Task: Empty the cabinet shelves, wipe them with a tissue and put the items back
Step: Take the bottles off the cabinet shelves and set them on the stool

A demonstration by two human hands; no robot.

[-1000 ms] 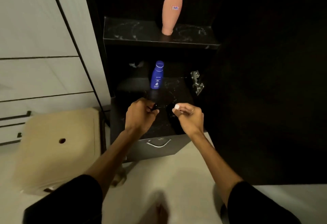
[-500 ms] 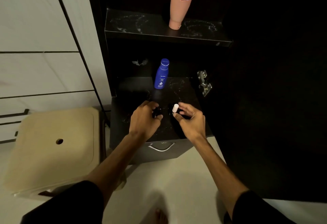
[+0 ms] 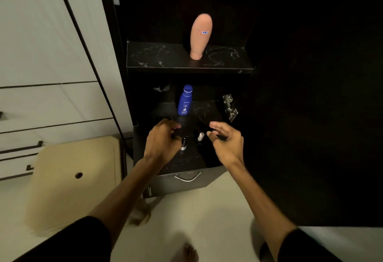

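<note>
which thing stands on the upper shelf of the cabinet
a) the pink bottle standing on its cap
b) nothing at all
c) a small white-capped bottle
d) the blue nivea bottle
a: the pink bottle stands cap down on the upper shelf, while the blue bottle is on the lower shelf beneath it and the small white-capped bottle sits lower still, between the hands.

Short black sleeves (image 3: 83,239) are worn above bare forearms; a bare foot (image 3: 187,252) is seen below.
</note>
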